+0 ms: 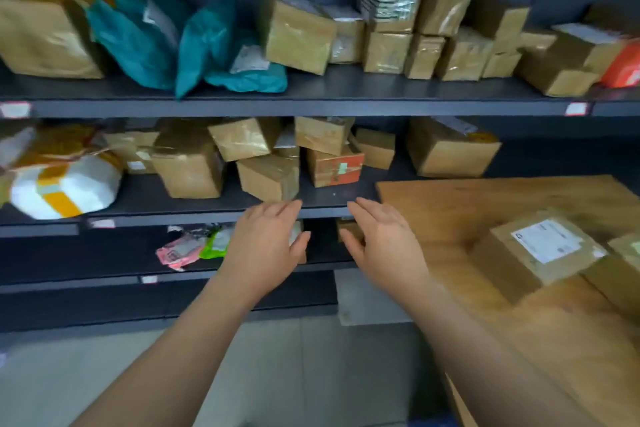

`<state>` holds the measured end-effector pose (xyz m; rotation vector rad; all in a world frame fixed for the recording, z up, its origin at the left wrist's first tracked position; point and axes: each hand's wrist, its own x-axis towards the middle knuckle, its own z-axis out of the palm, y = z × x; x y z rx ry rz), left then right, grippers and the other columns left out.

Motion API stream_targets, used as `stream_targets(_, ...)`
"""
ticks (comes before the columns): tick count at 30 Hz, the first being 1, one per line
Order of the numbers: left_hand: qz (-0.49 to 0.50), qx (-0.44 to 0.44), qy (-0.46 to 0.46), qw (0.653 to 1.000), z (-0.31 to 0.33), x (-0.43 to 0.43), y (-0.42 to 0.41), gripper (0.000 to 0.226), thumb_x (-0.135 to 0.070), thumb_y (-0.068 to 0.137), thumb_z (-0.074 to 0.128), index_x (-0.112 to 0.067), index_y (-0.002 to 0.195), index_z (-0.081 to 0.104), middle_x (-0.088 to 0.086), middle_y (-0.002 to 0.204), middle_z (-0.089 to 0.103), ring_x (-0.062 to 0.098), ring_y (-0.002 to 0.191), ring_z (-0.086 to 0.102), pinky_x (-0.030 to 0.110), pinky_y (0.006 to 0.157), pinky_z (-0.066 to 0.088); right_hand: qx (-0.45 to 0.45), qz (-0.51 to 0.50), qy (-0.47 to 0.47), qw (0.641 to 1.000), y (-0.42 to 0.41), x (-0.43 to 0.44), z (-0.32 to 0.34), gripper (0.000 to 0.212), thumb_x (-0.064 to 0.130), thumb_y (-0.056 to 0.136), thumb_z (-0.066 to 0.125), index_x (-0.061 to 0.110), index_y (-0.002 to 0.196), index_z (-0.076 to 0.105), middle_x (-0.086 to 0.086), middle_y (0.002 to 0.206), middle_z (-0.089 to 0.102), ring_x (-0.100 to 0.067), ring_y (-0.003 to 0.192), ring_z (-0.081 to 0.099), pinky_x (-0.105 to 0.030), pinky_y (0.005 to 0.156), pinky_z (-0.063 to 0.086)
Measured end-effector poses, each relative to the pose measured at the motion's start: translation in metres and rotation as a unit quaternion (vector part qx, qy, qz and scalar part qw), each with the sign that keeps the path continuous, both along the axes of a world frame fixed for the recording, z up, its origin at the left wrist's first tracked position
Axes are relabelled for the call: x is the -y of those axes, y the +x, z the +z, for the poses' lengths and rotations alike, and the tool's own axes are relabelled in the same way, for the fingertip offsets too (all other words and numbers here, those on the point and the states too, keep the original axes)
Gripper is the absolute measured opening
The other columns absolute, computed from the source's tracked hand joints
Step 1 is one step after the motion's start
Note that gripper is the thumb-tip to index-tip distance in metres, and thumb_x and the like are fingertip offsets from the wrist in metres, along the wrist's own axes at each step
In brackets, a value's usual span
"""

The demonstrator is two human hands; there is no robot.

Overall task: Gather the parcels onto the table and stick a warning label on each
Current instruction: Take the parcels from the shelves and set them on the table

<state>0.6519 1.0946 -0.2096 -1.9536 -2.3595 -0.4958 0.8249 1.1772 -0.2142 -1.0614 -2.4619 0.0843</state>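
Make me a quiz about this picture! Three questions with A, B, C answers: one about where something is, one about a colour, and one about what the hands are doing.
1. Where is the box with the white label?
A. on the floor
B. on the wooden table
C. in a hand

2. What colour are the soft bags on the top shelf?
A. purple
B. black
C. teal

3. What are the left hand and right hand doing?
A. reaching with open fingers, holding nothing
B. gripping a box together
C. sticking on a label

Answers:
1 B, the box sits on the table's wood at the right.
2 C, the bags look blue-green.
3 A, both hands stretch towards the middle shelf with nothing in them.
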Motion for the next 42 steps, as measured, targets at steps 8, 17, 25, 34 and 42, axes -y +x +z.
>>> stream_targets(8,0.17,-0.004,0.033,0.985,0.02,0.123,-0.117,0.056,-0.044,0.09,0.053,-0.016,0.138,0.046,0.002,0.132,0.057,0.022,0.121,0.05,0.036,0.1,0.04,0.013,0.175,0.014,0.984,-0.158,0.069,0.024,0.045,0.034,0.094,0.053,0.01,0.131,0.052,-0.01,0.131,0.056,-0.028,0.12,0.05,-0.038,0.105,0.033)
stream_targets(17,0.323,-0.041,0.034,0.945,0.052,0.289,-0.275,0.054,-0.045,0.089,0.053,-0.018,0.136,0.048,0.001,0.127,0.06,0.022,0.118,0.054,0.036,0.098,0.044,-0.029,0.307,0.01,0.951,-0.36,0.196,0.047,0.04,0.031,0.092,0.057,0.011,0.126,0.057,-0.007,0.124,0.062,-0.025,0.114,0.054,-0.037,0.1,0.04)
stream_targets(25,0.445,-0.064,0.04,0.892,0.08,0.426,-0.394,0.055,-0.046,0.092,0.047,-0.02,0.14,0.042,-0.001,0.135,0.055,0.02,0.124,0.049,0.034,0.103,0.038,-0.035,0.423,-0.004,0.905,-0.525,0.311,0.073,0.04,0.031,0.093,0.055,0.007,0.125,0.057,-0.01,0.124,0.061,-0.027,0.115,0.053,-0.039,0.101,0.037)
stream_targets(34,0.56,-0.07,0.059,0.823,0.095,0.521,-0.499,0.049,-0.042,0.092,0.049,-0.02,0.136,0.046,-0.001,0.126,0.06,0.023,0.114,0.054,0.034,0.093,0.041,-0.042,0.541,-0.041,0.839,-0.688,0.402,0.093,0.043,0.03,0.094,0.055,0.006,0.13,0.054,-0.007,0.127,0.06,-0.027,0.117,0.052,-0.041,0.103,0.037)
stream_targets(42,0.64,-0.097,0.072,0.759,0.121,0.57,-0.617,0.052,-0.044,0.092,0.049,-0.018,0.137,0.044,0.005,0.119,0.062,0.026,0.109,0.058,0.038,0.085,0.048,-0.07,0.605,-0.024,0.793,-0.84,0.446,0.124,0.045,0.035,0.094,0.053,0.011,0.132,0.052,-0.006,0.131,0.058,-0.027,0.119,0.052,-0.038,0.1,0.038)
